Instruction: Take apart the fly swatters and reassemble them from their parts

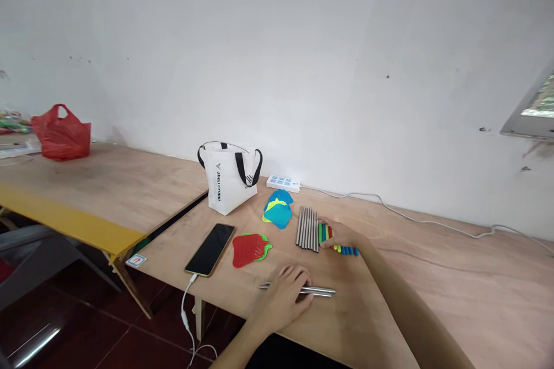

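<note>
My left hand lies near the table's front edge, its fingers curled over a pair of thin metal rods that stick out to the right. My right hand rests palm down on a row of coloured handles in blue, yellow, red and green, fingers pressed on them. Just left of that hand, several metal rods lie side by side. A red mesh swatter head on a green one lies to the left, and a blue and yellow stack of swatter heads sits behind.
A phone on a white charging cable lies at the left of the wooden table. A white tote bag and a power strip stand by the wall. A red plastic bag sits on the neighbouring table.
</note>
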{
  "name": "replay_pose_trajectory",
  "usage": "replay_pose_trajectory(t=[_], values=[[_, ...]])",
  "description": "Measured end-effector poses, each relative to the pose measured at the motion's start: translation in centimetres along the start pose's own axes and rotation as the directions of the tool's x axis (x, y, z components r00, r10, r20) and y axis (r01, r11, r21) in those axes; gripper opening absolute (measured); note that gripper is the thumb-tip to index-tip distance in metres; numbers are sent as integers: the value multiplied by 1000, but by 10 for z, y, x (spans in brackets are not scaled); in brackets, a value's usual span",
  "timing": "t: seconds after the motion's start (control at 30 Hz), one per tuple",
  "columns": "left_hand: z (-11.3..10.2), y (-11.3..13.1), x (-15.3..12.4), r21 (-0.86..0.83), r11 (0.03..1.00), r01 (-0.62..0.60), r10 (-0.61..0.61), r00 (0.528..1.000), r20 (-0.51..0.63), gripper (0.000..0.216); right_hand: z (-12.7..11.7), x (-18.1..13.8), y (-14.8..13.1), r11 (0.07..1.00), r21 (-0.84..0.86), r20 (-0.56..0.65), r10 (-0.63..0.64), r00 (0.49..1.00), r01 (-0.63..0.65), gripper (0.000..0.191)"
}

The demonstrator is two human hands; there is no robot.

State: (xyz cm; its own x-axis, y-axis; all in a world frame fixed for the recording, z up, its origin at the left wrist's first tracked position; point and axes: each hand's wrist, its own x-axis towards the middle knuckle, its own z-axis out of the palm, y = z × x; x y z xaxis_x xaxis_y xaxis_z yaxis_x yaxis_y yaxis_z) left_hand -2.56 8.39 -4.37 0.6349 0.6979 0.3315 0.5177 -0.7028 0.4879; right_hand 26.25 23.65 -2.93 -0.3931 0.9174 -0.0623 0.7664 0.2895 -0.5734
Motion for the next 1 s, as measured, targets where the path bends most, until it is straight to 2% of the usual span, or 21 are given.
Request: replay_pose_trajectory(t=[0.4,0.8,1.0], values=[[-2,2,1,8,1000,3,-3,1000,-3,14,-29,-21,-20,999,37,-70,25,997,-23,105],[0,-1,0,-12,1000,3,-3,1000,16,10,-6,-5,-7,997,77,-29,-16,999,18,110],[-2,1,0,-8,1000,10,-10,1000,15,11,-2,-6,0,997,75,-15,-7,1000,8,109]])
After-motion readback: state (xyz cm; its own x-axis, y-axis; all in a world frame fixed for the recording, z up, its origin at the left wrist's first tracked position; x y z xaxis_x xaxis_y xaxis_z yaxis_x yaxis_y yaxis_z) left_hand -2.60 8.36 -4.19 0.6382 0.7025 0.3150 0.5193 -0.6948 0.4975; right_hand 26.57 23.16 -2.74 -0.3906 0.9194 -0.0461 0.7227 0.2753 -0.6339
